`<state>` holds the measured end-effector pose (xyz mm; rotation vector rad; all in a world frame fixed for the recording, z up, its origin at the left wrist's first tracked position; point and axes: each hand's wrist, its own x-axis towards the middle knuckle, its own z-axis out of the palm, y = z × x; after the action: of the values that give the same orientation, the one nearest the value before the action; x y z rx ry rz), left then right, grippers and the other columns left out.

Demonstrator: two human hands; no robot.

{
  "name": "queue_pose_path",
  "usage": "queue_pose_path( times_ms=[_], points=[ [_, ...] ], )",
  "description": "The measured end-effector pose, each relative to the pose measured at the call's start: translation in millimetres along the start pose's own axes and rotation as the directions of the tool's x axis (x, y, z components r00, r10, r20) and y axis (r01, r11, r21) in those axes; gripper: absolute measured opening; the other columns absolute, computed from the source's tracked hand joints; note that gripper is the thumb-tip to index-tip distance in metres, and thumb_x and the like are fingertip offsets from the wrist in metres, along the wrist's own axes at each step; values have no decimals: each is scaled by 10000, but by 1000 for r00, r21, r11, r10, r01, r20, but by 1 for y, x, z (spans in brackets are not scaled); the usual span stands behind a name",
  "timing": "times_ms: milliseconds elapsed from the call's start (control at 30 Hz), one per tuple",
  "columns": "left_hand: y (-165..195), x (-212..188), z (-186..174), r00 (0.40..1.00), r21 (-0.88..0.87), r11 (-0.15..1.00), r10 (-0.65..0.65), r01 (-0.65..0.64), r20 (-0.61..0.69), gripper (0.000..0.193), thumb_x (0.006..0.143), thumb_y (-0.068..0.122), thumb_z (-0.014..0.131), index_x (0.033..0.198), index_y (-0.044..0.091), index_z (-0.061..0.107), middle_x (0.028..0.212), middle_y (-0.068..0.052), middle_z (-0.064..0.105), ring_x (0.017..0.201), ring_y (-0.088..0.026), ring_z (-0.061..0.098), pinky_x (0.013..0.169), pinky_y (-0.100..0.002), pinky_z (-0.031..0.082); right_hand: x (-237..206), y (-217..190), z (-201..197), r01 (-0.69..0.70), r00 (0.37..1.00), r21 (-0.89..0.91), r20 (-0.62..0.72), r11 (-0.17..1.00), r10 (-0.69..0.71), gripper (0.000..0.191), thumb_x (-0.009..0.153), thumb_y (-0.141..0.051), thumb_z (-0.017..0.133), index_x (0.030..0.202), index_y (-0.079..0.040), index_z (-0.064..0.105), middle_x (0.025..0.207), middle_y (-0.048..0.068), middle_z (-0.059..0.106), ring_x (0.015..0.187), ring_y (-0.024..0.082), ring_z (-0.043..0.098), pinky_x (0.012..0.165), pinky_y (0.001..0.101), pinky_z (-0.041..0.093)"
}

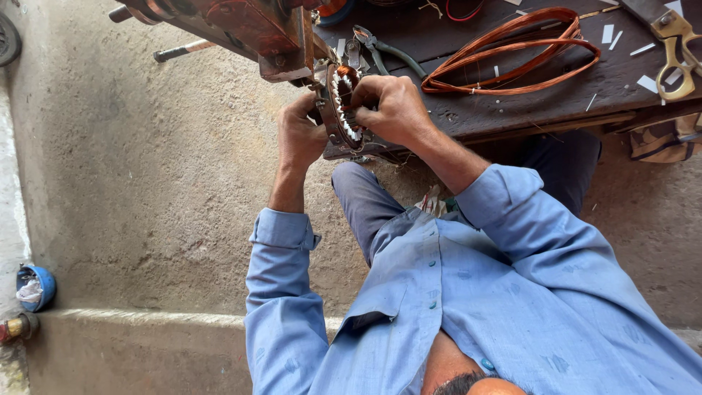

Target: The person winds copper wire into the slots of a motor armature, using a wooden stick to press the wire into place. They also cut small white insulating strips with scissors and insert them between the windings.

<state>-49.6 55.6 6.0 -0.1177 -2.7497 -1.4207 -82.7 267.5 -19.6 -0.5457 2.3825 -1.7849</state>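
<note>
Single head cam, looking steeply down past the wearer's own chest, sitting close over both hands; workbench is filling the far right, concrete floor the left.

Packages, labels, signs, screens: we find none in view. We note no box, wrapper, printed tag or display on the counter, on the floor or against the wall; we enter nothing under this heading.
</note>
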Motion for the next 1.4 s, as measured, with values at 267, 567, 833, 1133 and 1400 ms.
queue_pose_path(
  times_ms=[267,567,833,1133,1400],
  points=[
    [-10,4,9,979,-19,981,194,-195,-66,279,824,82,900,1071,45,775,1159,-85,621,1066,-158,646,810,-297,597,5,21,5,226,960,-70,-153,972,-234,149,779,-13,764,921,-46,791,894,80,749,836,174,711,748,336,600],
    [-7,6,9,994,16,994,108,-108,-15,184,866,81,861,1035,51,795,1197,-118,667,1076,-223,718,787,-341,657,10,40,-3,101,995,133,-17,986,-100,156,855,-46,776,1010,-42,796,908,78,762,827,156,734,743,322,621],
    [-5,10,10,967,174,955,252,-241,-42,181,866,34,863,1032,49,793,1094,-127,733,984,-221,751,769,-342,635,13,38,2,157,986,61,-63,986,-154,129,842,-15,761,969,-12,783,876,99,770,779,158,742,701,298,630],
    [12,17,-7,919,297,871,354,-392,175,159,882,25,848,1023,70,787,999,-129,788,948,-258,768,819,-383,620,27,49,0,-1,1000,229,28,973,-6,54,835,-24,775,887,-31,761,798,35,736,693,91,670,612,238,565],
    [-8,18,-13,934,409,840,323,-356,150,273,705,-115,729,946,10,755,939,-160,749,882,-309,728,767,-436,599,37,45,1,-289,955,469,198,834,220,90,833,-48,798,844,-31,711,695,17,659,548,53,572,443,200,435]
  ],
)
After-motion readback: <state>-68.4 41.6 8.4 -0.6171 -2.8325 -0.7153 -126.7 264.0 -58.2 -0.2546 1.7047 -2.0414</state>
